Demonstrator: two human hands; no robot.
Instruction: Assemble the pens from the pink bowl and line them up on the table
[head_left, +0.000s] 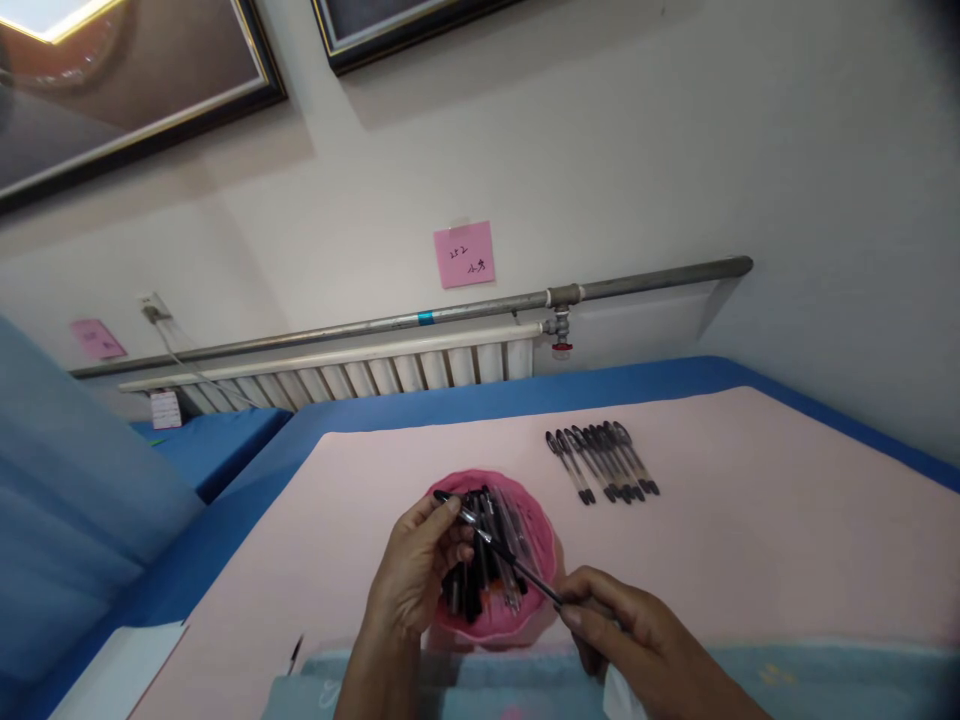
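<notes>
While the wall [637,150] fills the top, two framed pictures [150,100] hang on it, and both are cut off, so I can't see all of them. Below is a blue table [697,370] with a big pink sheet [750,500] on it. A blue curtain [60,500] at the left is cut off too. Behind the table is a white heater [382,376], and the table hides its bottom. Close to me on the sheet sits a pink bowl [480,628], with black and clear pen parts [517,510] inside. They are all mixed up, so I can't count them. My left hand [416,565] hides some of the bowl, and its thumb and finger pinch the cap end of a pen [517,568]. My right hand [630,625] pinches the other end, so the pen slants over the bowl. I can't tell if its cap is pushed all the way on. Past the bowl, to the right, a row of pens [600,462] lies on the sheet, and some overlap. Near the bottom left is a tiny dark thing [295,655], too small to make out.
</notes>
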